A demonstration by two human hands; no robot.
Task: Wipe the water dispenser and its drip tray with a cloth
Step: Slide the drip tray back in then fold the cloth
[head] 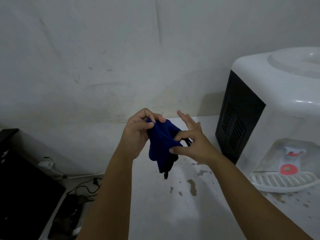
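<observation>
blue cloth point(161, 141) hangs lengthwise downward, pinched by left hand point(138, 131) and right hand point(191, 137).

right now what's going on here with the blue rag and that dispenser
A person holds a dark blue cloth in mid-air over a white counter. The left hand grips its top edge and the right hand pinches its side. The white water dispenser stands to the right, its drip tray in front. Neither is touched yet; the cloth is apart from both.
</observation>
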